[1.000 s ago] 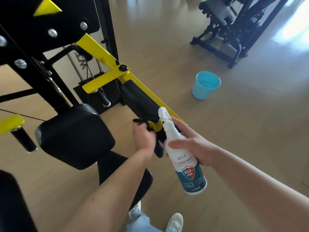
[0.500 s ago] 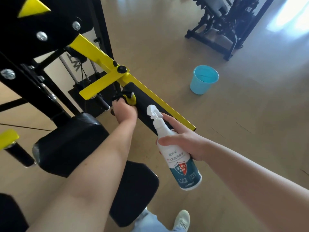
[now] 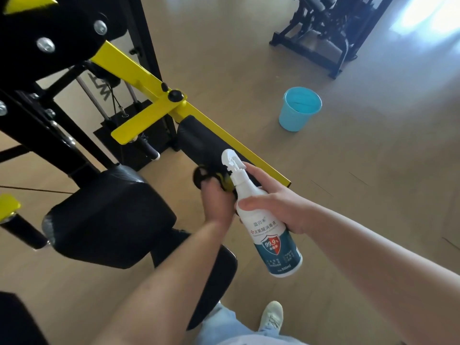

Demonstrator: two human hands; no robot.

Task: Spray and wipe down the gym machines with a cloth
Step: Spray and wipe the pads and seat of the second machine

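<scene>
While the left hand [image 3: 216, 203] grips cloth [image 3: 224, 179], right hand [image 3: 280, 207] holds the spray bottle [image 3: 275, 246].

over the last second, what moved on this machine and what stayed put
The left hand, gripping the cloth, slid up the black pad to the yellow joint, then back down to its lower end. The right hand kept holding the spray bottle; the blue bucket stayed on the floor.
</scene>
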